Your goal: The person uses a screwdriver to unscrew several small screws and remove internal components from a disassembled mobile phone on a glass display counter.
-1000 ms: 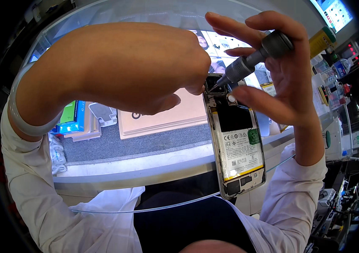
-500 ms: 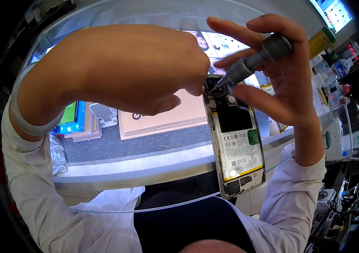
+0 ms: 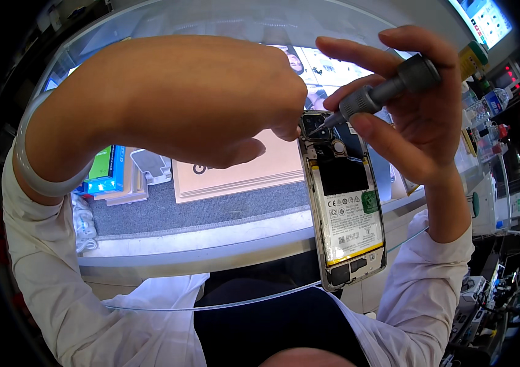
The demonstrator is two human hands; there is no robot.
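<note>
An opened smartphone (image 3: 346, 211) is tilted upright in front of me, its inside facing me. It shows a large battery with a yellow lower border and a green sticker, and a camera module (image 3: 315, 126) near the top. My left hand (image 3: 254, 104) is closed at the phone's upper left edge and grips it there; most of its fingertips are hidden behind the hand. A grey precision screwdriver (image 3: 388, 90) is pinched in my right hand (image 3: 422, 122), between thumb and fingers. Its thin tip points down-left to the camera module; contact is hard to tell.
Below my hands is a glass-topped counter (image 3: 205, 262) with a flat tan box (image 3: 235, 174) inside. Blue and green boxes (image 3: 107, 168) and coiled white cables (image 3: 84, 226) lie at the left. Bottles (image 3: 493, 101) and a yellow container (image 3: 472, 60) stand at the right.
My right hand and the screwdriver have moved a little to the right, and the tip has shifted over the camera module. The phone has moved slightly right; my left hand has barely moved.
</note>
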